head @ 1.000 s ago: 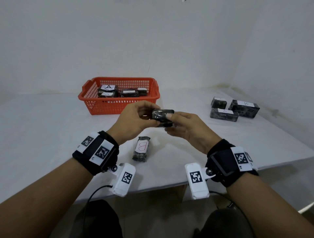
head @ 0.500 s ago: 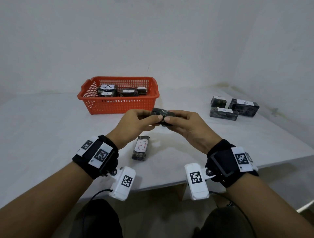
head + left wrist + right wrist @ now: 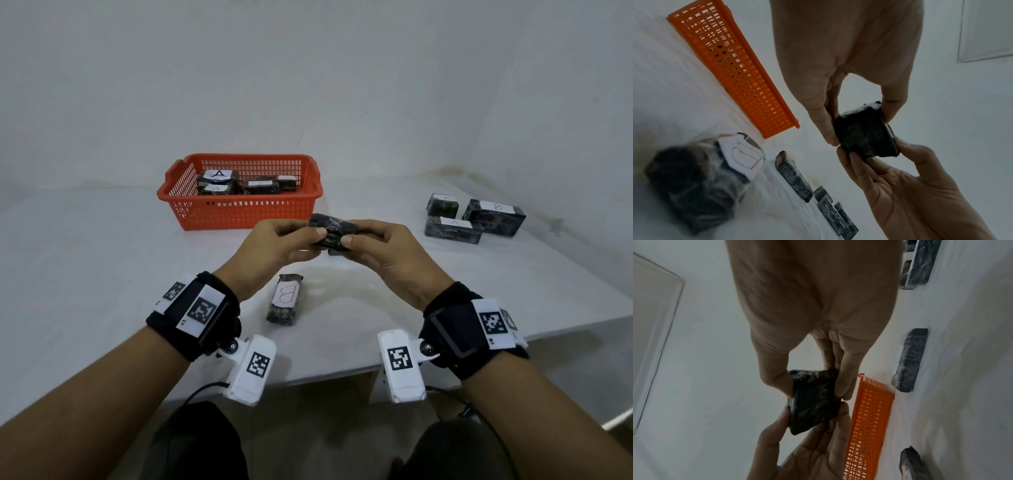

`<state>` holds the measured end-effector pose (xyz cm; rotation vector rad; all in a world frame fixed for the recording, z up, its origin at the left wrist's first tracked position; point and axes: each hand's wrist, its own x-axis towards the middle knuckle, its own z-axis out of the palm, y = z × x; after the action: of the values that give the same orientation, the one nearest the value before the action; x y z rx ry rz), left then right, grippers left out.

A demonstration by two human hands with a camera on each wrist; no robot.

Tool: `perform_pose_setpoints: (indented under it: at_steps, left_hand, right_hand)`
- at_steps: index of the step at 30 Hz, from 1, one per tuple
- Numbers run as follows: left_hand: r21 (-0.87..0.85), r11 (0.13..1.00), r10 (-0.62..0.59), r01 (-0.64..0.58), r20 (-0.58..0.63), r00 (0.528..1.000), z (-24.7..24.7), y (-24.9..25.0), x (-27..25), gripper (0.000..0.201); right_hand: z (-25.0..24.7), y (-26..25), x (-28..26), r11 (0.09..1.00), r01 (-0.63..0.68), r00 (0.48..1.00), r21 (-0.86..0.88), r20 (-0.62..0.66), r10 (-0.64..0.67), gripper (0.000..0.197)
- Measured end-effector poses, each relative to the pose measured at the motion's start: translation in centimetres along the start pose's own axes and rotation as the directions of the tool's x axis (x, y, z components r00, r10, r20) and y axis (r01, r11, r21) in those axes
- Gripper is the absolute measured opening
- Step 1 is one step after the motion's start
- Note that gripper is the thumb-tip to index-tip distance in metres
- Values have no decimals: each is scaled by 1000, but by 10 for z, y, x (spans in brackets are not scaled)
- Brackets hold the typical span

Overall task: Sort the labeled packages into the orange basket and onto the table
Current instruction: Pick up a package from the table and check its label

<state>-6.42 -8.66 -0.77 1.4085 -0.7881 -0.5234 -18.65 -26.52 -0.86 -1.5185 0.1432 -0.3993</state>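
A dark wrapped package [image 3: 330, 233] is held in the air between both hands, just in front of the orange basket [image 3: 239, 212]. My left hand [image 3: 313, 236] pinches its left end and my right hand [image 3: 352, 236] pinches its right end. No label shows on it in any view. The left wrist view shows the package [image 3: 863, 136] between thumb and fingers, and the right wrist view shows the same package [image 3: 813, 399]. Several packages marked A [image 3: 219, 178] lie in the basket. A package marked B [image 3: 286, 298] lies on the table below my hands.
Three more labeled packages [image 3: 452, 229] sit grouped at the right of the white table [image 3: 102, 274], near the wall. The table's front edge runs just beyond my wrists. White walls close off the back and the right side.
The package has been turned a little between my two hands. Both hands keep their hold and stay at about the same place in front of the basket.
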Motion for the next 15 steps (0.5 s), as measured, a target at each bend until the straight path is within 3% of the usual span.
perform_pose_setpoints:
  at_steps: [4,9,12,15]
  left_hand:
    - [-43,999,-24,27,84,996,0,1,-4,49]
    - [68,998,10,-10,-9,1000,-3,-2,-1,30]
    - [61,998,-6,5,11,1000,-3,-2,-2,41]
    - [32,999,-28,27,44,999,-3,-1,-3,51]
  right_hand:
    - [-5,0,0,997,17,1000,-78,-18,-18,27]
    - [-2,-2,0,1000,-13,1000,-21,14,13,32]
    - [-3,-3,-2,998,26,1000,-59,-15,-27,23]
    - [-5,-4,-3,991,56,998,-124,-31,-60,28]
